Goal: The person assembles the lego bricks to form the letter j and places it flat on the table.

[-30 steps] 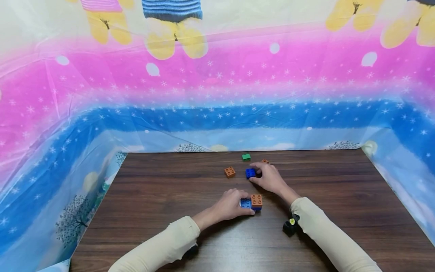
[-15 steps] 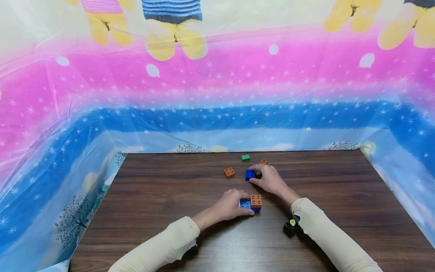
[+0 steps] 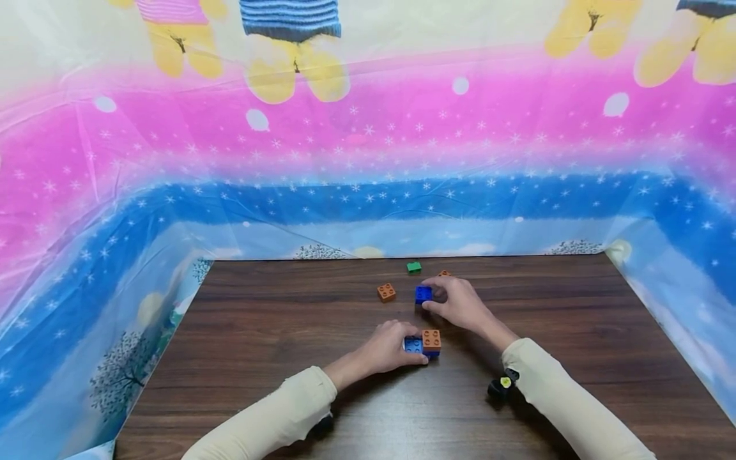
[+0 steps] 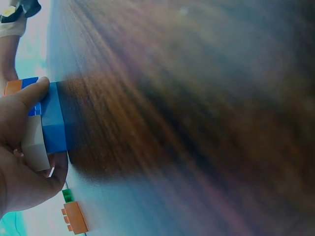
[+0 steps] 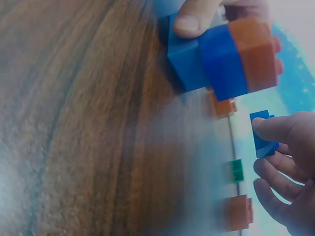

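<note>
A stack of toy building bricks sits on the table, with a light blue brick [image 4: 54, 118] at its base. A dark blue brick [image 5: 225, 62] is on that base, topped by an orange brick [image 3: 431, 338]. Beside these, a white brick [image 4: 35, 145] is largely hidden by the left hand in the head view. My left hand [image 3: 390, 348] grips the stack's left end, thumb along the near side. My right hand [image 3: 457, 301] pinches a separate blue brick [image 3: 423, 294] between thumb and fingers; in the right wrist view this brick appears raised off the table.
Behind the hands lie a loose orange brick [image 3: 386, 292], a green brick [image 3: 414, 267] and another orange brick [image 3: 444, 273], partly hidden by the right hand. A printed cloth [image 3: 356, 236] hangs along the back edge of the brown table [image 3: 276, 306].
My right forearm has shifted slightly to the right, with the blue brick still held. The left hand keeps its grip on the stack. The head view has drifted a little.
</note>
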A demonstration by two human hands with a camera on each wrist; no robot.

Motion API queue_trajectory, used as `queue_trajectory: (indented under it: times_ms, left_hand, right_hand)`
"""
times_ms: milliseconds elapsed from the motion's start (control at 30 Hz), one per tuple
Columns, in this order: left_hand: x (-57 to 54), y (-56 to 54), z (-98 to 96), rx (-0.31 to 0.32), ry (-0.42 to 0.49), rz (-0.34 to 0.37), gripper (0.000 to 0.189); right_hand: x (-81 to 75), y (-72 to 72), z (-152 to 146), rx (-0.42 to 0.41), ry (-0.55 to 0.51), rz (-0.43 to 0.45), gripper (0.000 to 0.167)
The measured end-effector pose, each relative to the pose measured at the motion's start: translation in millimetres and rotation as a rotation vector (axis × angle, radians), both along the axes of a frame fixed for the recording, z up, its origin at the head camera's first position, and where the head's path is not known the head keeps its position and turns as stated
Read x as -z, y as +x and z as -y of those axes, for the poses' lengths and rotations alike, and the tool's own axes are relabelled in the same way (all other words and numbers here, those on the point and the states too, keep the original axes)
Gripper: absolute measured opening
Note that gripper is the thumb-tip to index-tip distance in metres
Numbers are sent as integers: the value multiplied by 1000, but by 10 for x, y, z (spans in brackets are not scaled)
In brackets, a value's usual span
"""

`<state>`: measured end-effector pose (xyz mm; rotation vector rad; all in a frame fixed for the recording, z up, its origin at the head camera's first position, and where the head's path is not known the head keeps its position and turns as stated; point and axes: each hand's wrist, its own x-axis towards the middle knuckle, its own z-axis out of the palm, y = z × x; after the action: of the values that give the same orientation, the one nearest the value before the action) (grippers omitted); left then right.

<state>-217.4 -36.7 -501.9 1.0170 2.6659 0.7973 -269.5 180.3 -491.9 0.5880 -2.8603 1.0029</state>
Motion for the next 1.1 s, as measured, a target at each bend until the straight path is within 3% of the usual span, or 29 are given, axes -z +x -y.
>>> queue_trajectory:
  times_ms: [200, 733, 1100]
  left_hand:
    - [0, 0, 2, 3, 15, -5, 48]
    - [7, -2, -6, 9, 43, -20, 43]
    - [12, 6, -15, 14, 62, -17, 32]
  right_hand:
    - [-120, 95, -7, -15, -18, -32, 42]
    - [-370, 425, -28, -57, -33, -4, 42]
    - [-409, 629, -65, -87, -25, -51, 41]
